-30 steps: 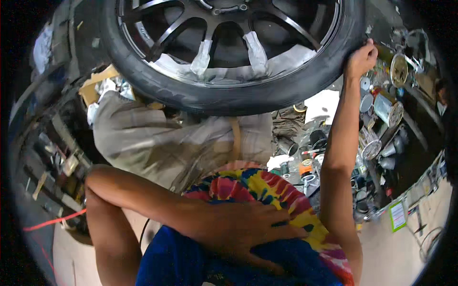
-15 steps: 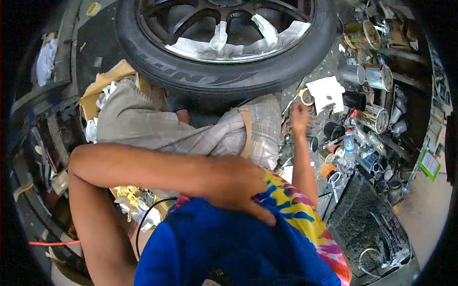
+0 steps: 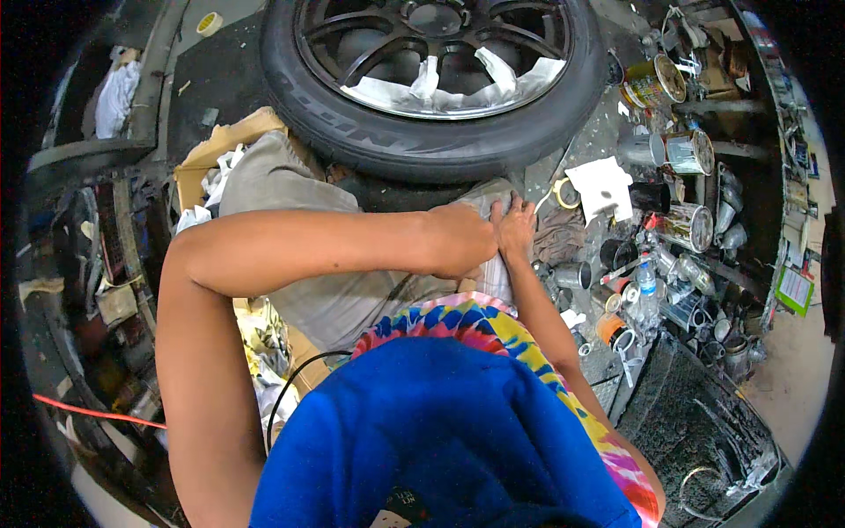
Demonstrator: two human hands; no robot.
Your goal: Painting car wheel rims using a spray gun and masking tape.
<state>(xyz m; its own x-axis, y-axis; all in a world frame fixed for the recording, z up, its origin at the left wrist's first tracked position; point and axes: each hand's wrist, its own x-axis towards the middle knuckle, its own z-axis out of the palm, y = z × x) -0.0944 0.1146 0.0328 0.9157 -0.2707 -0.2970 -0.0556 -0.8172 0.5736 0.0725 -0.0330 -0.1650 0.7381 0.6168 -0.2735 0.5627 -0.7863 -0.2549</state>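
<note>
My left hand [image 3: 462, 239] is closed in a fist over my right thigh, its arm bent across my body. What its fingers hold, if anything, is hidden. A bit of beige tape [image 3: 467, 286] shows on the plaid trousers [image 3: 330, 290] just below that fist. Fingers partly spread, my right hand [image 3: 517, 231] lies on the trouser leg near the knee, touching or almost touching the left. Beyond my knees lies a black tyre on a dark spoked wheel [image 3: 431, 145], with white masking paper along the near rim and over two spokes.
To the right are a tape roll [image 3: 566, 193], a stained white sheet [image 3: 602, 188], a plastic bottle [image 3: 647, 286] and several cans. A cardboard box [image 3: 189, 180] with crumpled paper stands on the left. A black cable [image 3: 286, 387] runs beside my waist.
My left hand has moved up from my shirt onto my right thigh. My right hand has come back from beside the tape roll to the trouser leg. The view has shifted slightly.
</note>
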